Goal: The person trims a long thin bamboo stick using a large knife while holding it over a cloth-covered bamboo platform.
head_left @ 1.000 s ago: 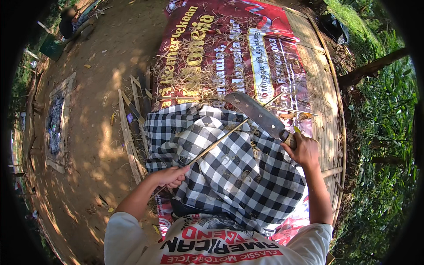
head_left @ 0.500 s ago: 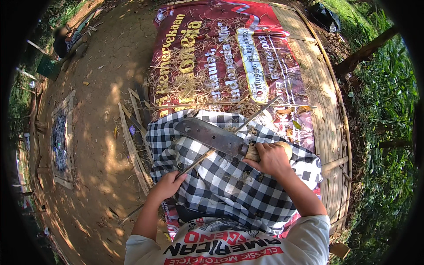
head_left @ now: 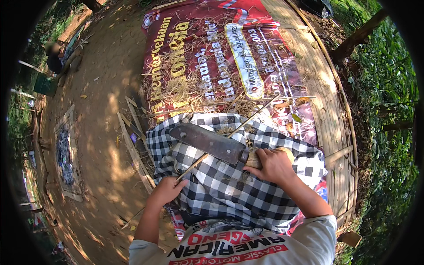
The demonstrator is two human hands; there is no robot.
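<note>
You look to be partway through paring the stick: it is slim and in one piece, and the knife lies across its middle. Plenty of shavings litter the banner at 12 o'clock, which suggests a good deal of scraping is done. How much of the stick is left to thin or smooth, you cannot tell from here, since the blade hides part of it. A second strip lies across the banner, beyond the knife and out of your hands.

Your left hand is closed round the stick. From there the stick runs over the checked cloth toward 1 to 2 o'clock, passing beneath the blade, and its tail pokes out toward 8 o'clock. Your right hand grips the knife's handle, blade pointing toward 10 o'clock; the stick's far tip sits at that hand's 12 o'clock, clear of it.
</note>
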